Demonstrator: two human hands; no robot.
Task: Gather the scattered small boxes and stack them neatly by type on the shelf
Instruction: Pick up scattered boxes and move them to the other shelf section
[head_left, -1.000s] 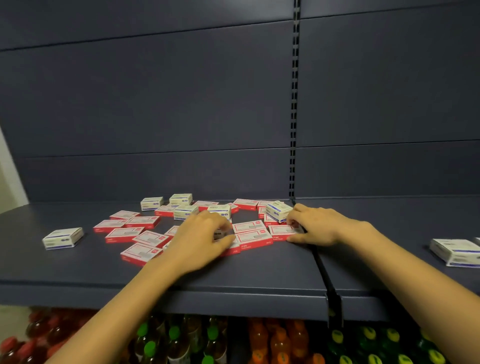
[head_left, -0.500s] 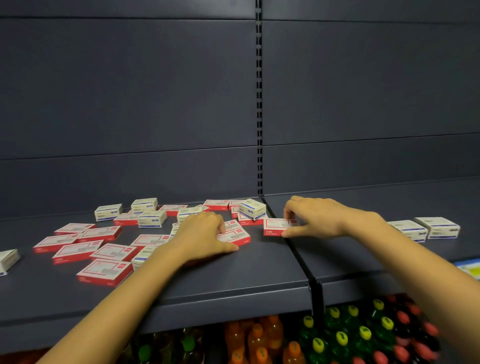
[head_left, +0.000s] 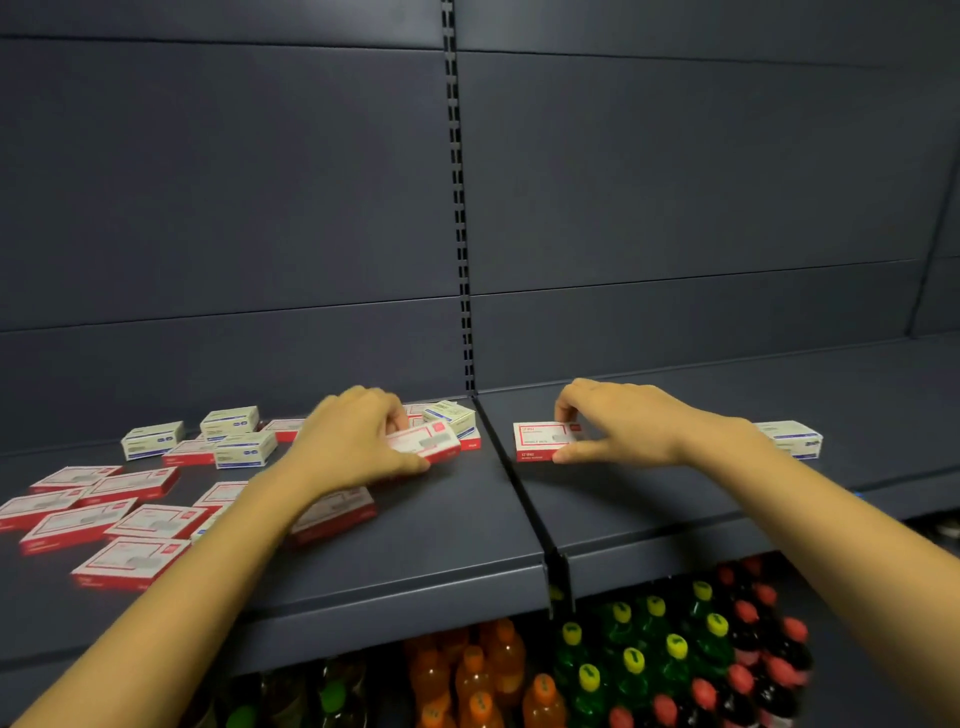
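Several flat red-and-white boxes (head_left: 130, 561) and thicker white-and-blue boxes (head_left: 244, 449) lie scattered on the left part of the dark shelf (head_left: 426, 551). My left hand (head_left: 353, 441) grips one red-and-white box (head_left: 428, 440), tilted and lifted off the shelf. My right hand (head_left: 618, 423) pinches another red-and-white box (head_left: 540, 440) between thumb and fingers on the right shelf section, just past the seam. A white-and-blue box (head_left: 792, 439) sits behind my right wrist.
The dark back panel with a slotted upright (head_left: 460, 208) rises behind the shelf. Under the shelf stand bottles with orange (head_left: 478, 675), green (head_left: 634, 660) and dark red (head_left: 758, 654) contents. The shelf's front lip (head_left: 395, 618) runs across the lower view.
My right hand carried its red-and-white box rightward over the seam onto the right shelf section. My left hand picked a red-and-white box up from the pile. The view shifted right.
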